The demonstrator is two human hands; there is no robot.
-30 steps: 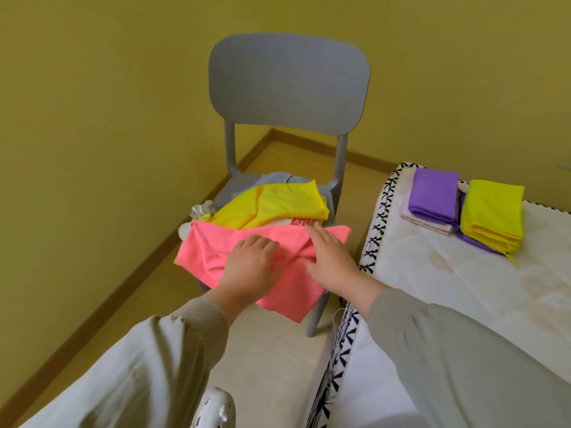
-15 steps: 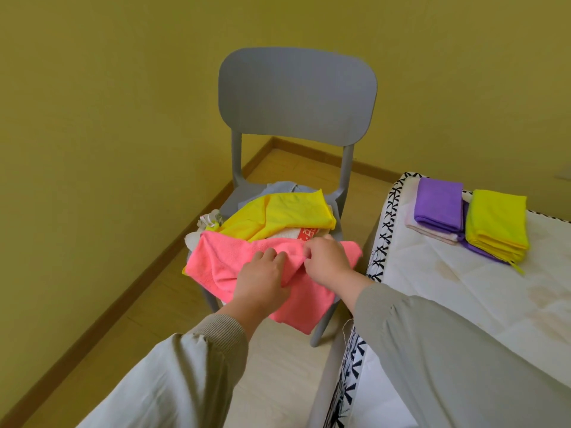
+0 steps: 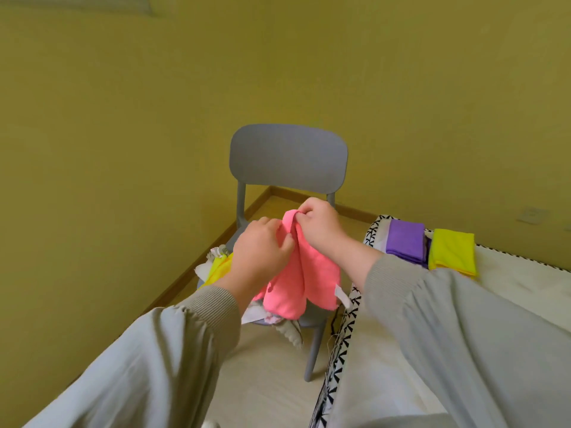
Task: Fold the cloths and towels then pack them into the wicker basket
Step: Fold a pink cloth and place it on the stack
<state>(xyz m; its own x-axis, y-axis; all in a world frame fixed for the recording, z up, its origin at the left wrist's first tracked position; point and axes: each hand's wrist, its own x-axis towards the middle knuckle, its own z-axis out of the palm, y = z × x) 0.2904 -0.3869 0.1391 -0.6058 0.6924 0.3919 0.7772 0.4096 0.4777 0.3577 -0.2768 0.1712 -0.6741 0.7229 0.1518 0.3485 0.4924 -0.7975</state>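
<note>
A pink cloth (image 3: 304, 281) hangs in the air above the grey chair (image 3: 289, 160), with a white label at its lower right. My left hand (image 3: 262, 247) pinches its upper left edge. My right hand (image 3: 319, 225) grips the top fold just beside it. Under the cloth, a pile of unfolded cloths stays on the chair seat, with a yellow cloth (image 3: 217, 268) showing at the left. A folded purple cloth (image 3: 404, 244) and a folded yellow cloth (image 3: 452, 253) lie on the white table (image 3: 509, 291). No wicker basket is in view.
The chair stands in a corner of yellow walls, close to the table's left edge with its black-and-white patterned border (image 3: 347, 329). Pale floor (image 3: 262, 381) runs below the chair. A wall socket (image 3: 533, 215) sits low on the right wall.
Both hands have lifted the pink cloth off the chair pile, from lying spread out to hanging bunched between them. The camera view has tilted upward.
</note>
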